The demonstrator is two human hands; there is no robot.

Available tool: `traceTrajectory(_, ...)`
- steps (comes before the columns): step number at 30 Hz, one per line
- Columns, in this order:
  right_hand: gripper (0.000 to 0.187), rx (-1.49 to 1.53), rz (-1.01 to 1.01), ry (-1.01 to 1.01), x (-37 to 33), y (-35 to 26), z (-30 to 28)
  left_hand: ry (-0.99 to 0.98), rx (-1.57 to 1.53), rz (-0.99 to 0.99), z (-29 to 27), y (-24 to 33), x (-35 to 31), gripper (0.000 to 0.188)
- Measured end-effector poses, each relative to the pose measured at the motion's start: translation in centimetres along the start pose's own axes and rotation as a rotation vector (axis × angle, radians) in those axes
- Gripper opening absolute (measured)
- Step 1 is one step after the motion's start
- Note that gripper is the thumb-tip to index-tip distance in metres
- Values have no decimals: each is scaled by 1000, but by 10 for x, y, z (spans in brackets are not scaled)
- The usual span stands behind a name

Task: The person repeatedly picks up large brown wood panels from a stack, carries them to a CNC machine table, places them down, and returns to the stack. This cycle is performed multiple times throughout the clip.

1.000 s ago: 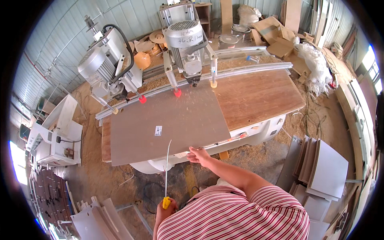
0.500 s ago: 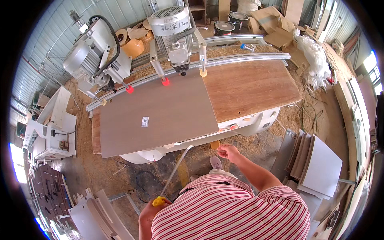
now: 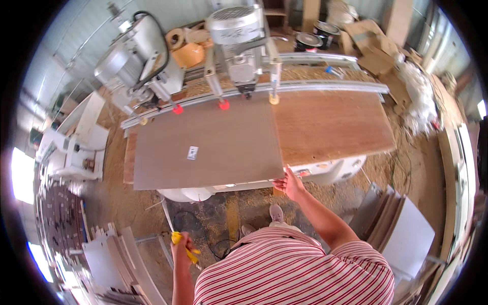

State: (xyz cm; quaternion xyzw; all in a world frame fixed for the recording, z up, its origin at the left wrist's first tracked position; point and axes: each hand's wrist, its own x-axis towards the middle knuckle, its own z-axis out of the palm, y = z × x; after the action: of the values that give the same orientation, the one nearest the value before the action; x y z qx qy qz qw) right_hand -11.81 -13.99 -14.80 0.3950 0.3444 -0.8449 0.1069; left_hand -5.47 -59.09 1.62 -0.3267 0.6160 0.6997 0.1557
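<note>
A flat grey-brown panel [image 3: 218, 145] with a small white label lies on the wooden machine bed. My right hand [image 3: 291, 185] is at the panel's near right corner, its fingers and thumb closed about the edge. Down at the left, away from the bed, my left hand [image 3: 181, 248] is wrapped round a yellow air blow gun [image 3: 176, 238], whose long pale tube points up toward the panel's near edge. Red and pale yellow round feet on rods stand at the panel's far edge, beneath two grey motor heads [image 3: 235, 28].
Bare brown wood of the bed [image 3: 330, 122] shows right of the panel. Stacked boards [image 3: 406, 231] lean at the right, and more boards [image 3: 104, 256] at the lower left. A dark hose [image 3: 203, 223] lies on the sawdust-strewn floor. Cardboard [image 3: 373, 43] and cans lie behind.
My right hand has moved up to the panel's corner. My left hand has shifted left and upward with the blow gun, its tube swinging left. The whole view has shifted slightly.
</note>
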Motion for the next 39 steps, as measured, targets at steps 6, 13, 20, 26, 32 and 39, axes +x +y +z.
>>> traceTrajectory(6,35,-70,-48,-113,22,-12,12,103,-322,169,11,-26,107,9)
traceTrajectory(13,38,-280,42,-242,-47,2,-58,308,-776,270,49,-70,181,12)
traceTrajectory(20,48,-763,71,-60,-52,-44,-60,254,-760,-8,82,-53,84,25)
traceTrajectory(26,59,-839,-51,-16,-51,-50,-11,347,-740,-108,74,-105,20,29)
traceTrajectory(32,71,-904,-204,-53,-70,-34,38,489,-933,69,-12,-122,-66,25)
traceTrajectory(39,74,-916,-328,-358,-138,80,182,726,-1145,333,-183,-154,-163,25)
